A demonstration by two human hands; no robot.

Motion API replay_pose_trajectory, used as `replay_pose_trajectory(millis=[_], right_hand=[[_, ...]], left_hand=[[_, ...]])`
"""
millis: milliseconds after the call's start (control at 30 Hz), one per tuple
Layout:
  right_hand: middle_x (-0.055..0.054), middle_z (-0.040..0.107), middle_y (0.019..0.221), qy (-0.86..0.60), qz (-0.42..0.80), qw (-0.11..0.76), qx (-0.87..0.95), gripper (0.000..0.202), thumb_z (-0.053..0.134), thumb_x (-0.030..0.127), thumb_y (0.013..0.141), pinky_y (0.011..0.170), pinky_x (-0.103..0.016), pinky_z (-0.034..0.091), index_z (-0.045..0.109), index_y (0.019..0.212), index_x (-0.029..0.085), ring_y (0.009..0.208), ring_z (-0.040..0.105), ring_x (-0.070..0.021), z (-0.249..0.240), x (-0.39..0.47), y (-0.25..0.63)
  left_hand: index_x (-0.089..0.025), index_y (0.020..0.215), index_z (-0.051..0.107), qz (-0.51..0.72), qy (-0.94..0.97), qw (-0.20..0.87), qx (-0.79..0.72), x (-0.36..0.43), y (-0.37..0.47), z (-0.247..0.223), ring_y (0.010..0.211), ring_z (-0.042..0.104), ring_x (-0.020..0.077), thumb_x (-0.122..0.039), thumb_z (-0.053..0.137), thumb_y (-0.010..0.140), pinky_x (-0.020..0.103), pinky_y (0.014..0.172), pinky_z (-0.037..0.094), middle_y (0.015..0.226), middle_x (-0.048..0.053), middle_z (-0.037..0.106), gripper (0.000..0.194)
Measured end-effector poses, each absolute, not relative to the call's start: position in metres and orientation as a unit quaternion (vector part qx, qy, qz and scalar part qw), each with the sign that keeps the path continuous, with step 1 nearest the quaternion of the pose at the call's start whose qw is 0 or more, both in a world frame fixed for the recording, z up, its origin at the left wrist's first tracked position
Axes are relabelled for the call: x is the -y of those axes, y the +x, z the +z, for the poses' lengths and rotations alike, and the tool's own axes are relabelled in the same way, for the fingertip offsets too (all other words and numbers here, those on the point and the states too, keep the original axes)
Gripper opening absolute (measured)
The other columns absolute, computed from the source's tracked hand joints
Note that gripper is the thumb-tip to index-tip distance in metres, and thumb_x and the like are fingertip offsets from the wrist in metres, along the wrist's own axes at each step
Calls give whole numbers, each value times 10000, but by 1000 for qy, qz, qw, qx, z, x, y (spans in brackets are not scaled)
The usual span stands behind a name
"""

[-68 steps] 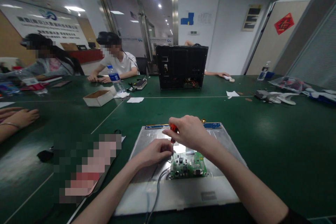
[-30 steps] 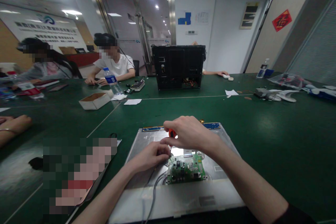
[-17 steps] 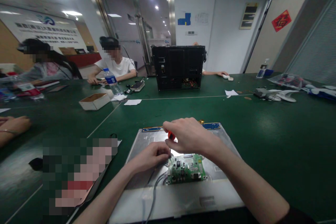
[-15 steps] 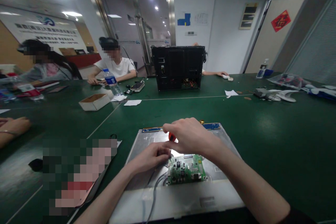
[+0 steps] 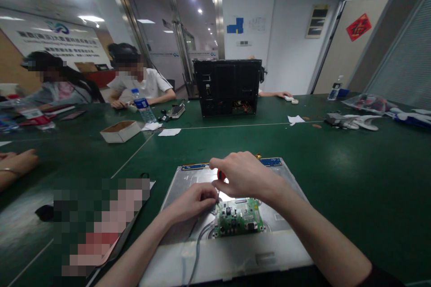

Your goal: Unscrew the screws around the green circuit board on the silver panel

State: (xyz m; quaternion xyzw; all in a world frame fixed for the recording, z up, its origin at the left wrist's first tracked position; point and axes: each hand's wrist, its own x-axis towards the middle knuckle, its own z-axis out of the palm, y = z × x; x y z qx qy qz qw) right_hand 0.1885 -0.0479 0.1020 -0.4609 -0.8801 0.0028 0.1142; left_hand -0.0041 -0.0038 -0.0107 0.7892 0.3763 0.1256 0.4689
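Observation:
My right hand [image 5: 247, 172] is wrapped round the red handle of a screwdriver [image 5: 221, 175], held upright with its shaft pointing down. The tip meets the upper left corner of a green circuit board [image 5: 240, 222]. At that same corner my left hand [image 5: 198, 197] has its fingers pinched together beside the shaft; whatever is between them is hidden. The board lies on the back of a flat metal display panel [image 5: 286, 249]. Grey cables [image 5: 198, 251] run from the board's left side towards me. A narrow blue circuit strip [image 5: 271, 162] lines the panel's far edge.
A black equipment case [image 5: 229, 87] stands across the green table [image 5: 353, 179]. Beyond my left arm are an open box [image 5: 121, 132], a water bottle [image 5: 143, 105] and a blurred flat item [image 5: 111, 224]. Co-workers sit at the left; another person's hand [image 5: 18, 166] rests there.
My hands keep almost the same place, with the right fingers slightly shifted round the screwdriver handle. The co-worker in white has leaned towards the left.

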Motion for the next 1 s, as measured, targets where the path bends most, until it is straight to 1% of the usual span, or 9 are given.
replay_pose_trajectory(millis=[100, 167, 300, 400, 500, 667, 833, 900, 1000], right_hand=[[-40, 705, 771, -476, -5, 119, 871, 265, 576, 462, 868, 524, -255, 283, 646, 940, 216, 646, 612, -168, 100, 46, 187], [-43, 692, 718, -484, -14, 117, 867, 311, 535, 498, 893, 524, -257, 280, 667, 871, 216, 642, 617, -173, 99, 45, 185], [-47, 688, 701, -485, -20, 109, 867, 248, 527, 383, 901, 509, -267, 249, 669, 814, 200, 638, 621, -173, 98, 43, 183], [-55, 705, 776, -489, -10, 98, 867, 151, 556, 291, 851, 510, -267, 253, 645, 910, 184, 662, 622, -176, 99, 44, 186], [-63, 714, 884, -464, 18, 99, 880, 194, 554, 241, 823, 519, -265, 270, 594, 1001, 173, 725, 629, -182, 103, 46, 190], [-67, 716, 899, -460, 24, 102, 882, 234, 602, 297, 826, 512, -267, 271, 565, 1016, 165, 721, 637, -189, 105, 49, 190], [-55, 702, 786, -500, 2, 97, 860, 271, 579, 450, 876, 519, -264, 272, 626, 894, 183, 688, 635, -192, 103, 46, 186], [-50, 696, 763, -495, -4, 100, 863, 245, 558, 421, 891, 510, -265, 247, 630, 872, 188, 670, 624, -182, 102, 45, 186], [-47, 707, 818, -477, 0, 107, 872, 155, 568, 312, 866, 494, -267, 211, 605, 936, 178, 668, 611, -170, 102, 46, 187]], left_hand=[[-161, 798, 602, 122, 785, 471, -383, 6, -3, -9, 623, 500, 143, -317, 555, 794, 240, 557, 382, 688, -8, 567, 163], [-162, 803, 614, 121, 789, 462, -387, 7, -3, -8, 651, 519, 149, -314, 548, 796, 242, 574, 393, 718, 1, 588, 166], [-168, 738, 610, 116, 791, 457, -390, 8, -2, -7, 599, 485, 140, -313, 553, 785, 234, 542, 363, 611, -23, 530, 163], [-173, 722, 593, 124, 786, 466, -386, 8, -2, -8, 577, 461, 135, -298, 550, 776, 232, 532, 350, 573, -34, 491, 143], [-174, 712, 580, 132, 792, 461, -379, 7, -2, -8, 588, 454, 133, -304, 568, 761, 230, 543, 354, 591, -34, 489, 139], [-168, 714, 589, 123, 800, 456, -370, 4, -2, -8, 616, 479, 139, -290, 562, 757, 237, 573, 373, 626, -25, 527, 132], [-153, 759, 618, 117, 801, 452, -374, 4, -3, -9, 620, 508, 138, -261, 546, 777, 250, 597, 383, 672, -4, 579, 131], [-156, 768, 619, 121, 803, 446, -377, 5, -3, -10, 613, 502, 138, -268, 553, 781, 248, 585, 377, 662, -10, 570, 131], [-165, 753, 599, 124, 799, 451, -379, 5, -3, -10, 590, 480, 135, -273, 554, 781, 241, 557, 361, 621, -28, 533, 120]])
